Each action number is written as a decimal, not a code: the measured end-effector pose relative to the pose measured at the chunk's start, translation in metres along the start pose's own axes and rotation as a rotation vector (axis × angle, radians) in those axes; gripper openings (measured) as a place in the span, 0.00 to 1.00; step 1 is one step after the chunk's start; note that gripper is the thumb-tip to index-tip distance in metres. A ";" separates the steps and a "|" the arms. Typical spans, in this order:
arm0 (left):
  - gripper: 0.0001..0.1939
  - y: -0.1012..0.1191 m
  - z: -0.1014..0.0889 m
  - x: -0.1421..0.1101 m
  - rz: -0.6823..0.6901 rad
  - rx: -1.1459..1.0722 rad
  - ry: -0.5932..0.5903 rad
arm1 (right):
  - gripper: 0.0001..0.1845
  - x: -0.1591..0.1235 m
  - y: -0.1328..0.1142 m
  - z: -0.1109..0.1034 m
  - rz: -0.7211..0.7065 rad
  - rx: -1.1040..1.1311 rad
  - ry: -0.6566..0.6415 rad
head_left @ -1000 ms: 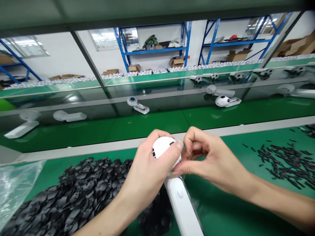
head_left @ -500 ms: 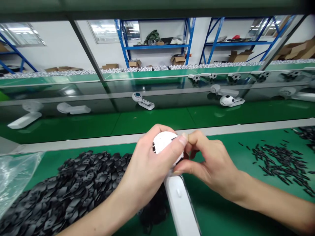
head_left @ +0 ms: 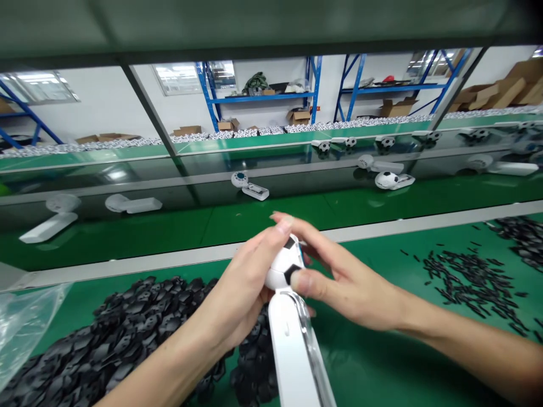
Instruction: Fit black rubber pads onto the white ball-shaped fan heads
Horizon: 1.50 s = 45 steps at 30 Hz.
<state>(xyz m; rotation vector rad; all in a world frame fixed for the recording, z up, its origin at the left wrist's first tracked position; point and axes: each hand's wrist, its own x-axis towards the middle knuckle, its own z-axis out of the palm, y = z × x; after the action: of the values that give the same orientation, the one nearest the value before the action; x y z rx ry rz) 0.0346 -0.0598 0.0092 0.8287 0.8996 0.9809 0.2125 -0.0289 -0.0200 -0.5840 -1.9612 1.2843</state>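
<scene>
Clasping a white ball-shaped device [head_left: 282,265] with black patches, the left hand [head_left: 237,297] cups one side while the right hand [head_left: 345,288] grips the other between thumb and fingers, together hiding part of the ball. Its white handle [head_left: 291,350] runs off the bottom edge of the head view, with a heap of black hexagonal patches [head_left: 127,333] left of the handle and scattered black strips [head_left: 466,282] right of it.

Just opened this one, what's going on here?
A person is working with bare hands at a green bench. Their left hand cradles a white ball with black football-style patches, which sits on the end of a white bar, and their right hand touches the ball too. Flat black pieces lie heaped to the left, small black strips to the right.
</scene>
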 end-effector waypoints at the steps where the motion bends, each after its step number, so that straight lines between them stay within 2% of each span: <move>1: 0.20 -0.002 0.002 -0.001 -0.020 -0.009 -0.003 | 0.35 0.000 0.000 -0.001 0.016 0.031 -0.049; 3: 0.22 -0.005 0.004 -0.002 -0.047 -0.021 0.014 | 0.32 0.000 0.001 -0.001 0.027 0.040 -0.087; 9: 0.27 -0.010 0.004 -0.002 -0.034 0.052 0.065 | 0.26 -0.003 0.007 0.004 0.054 0.102 -0.081; 16: 0.28 -0.015 0.002 -0.002 0.049 0.103 0.089 | 0.25 -0.003 0.017 0.011 0.001 0.180 0.014; 19: 0.25 -0.010 0.002 -0.001 0.080 0.105 0.046 | 0.25 0.003 0.012 0.007 -0.032 0.157 0.026; 21: 0.23 -0.004 0.000 0.002 0.185 0.144 0.046 | 0.19 0.007 0.003 0.001 -0.062 0.112 0.072; 22: 0.23 0.000 -0.003 0.005 0.277 0.184 0.087 | 0.16 0.007 -0.004 -0.003 -0.087 0.065 0.145; 25: 0.22 0.008 -0.017 0.017 0.600 0.393 0.327 | 0.08 0.004 -0.022 -0.014 -0.186 -0.193 0.456; 26: 0.21 0.009 -0.023 0.021 0.674 0.473 0.393 | 0.05 0.001 -0.026 -0.016 -0.192 -0.282 0.470; 27: 0.20 0.009 -0.027 0.025 0.717 0.545 0.434 | 0.04 -0.001 -0.027 -0.015 -0.162 -0.354 0.399; 30: 0.19 0.005 -0.036 0.031 0.733 0.661 0.449 | 0.07 -0.007 -0.014 -0.003 0.092 -0.505 -0.084; 31: 0.19 0.003 -0.037 0.032 0.722 0.673 0.437 | 0.05 -0.009 -0.006 0.004 0.171 -0.546 -0.208; 32: 0.19 0.001 -0.037 0.032 0.709 0.684 0.419 | 0.02 -0.010 0.003 0.011 0.227 -0.586 -0.276; 35: 0.21 -0.003 -0.033 0.027 0.692 0.748 0.348 | 0.04 -0.013 0.025 0.032 0.272 -0.675 -0.307; 39: 0.18 -0.003 -0.030 0.021 0.696 0.799 0.245 | 0.04 -0.014 0.035 0.042 0.273 -0.708 -0.306; 41: 0.20 -0.001 -0.031 0.019 0.670 0.791 0.230 | 0.06 -0.012 0.035 0.042 0.297 -0.635 -0.304; 45: 0.25 0.007 -0.040 0.019 0.566 0.822 0.271 | 0.07 -0.008 0.030 0.033 0.403 -0.415 -0.303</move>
<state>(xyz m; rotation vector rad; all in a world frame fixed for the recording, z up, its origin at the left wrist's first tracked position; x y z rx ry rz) 0.0020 -0.0333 -0.0048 1.7410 1.3732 1.2362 0.1917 -0.0419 -0.0581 -1.0851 -2.4790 1.2573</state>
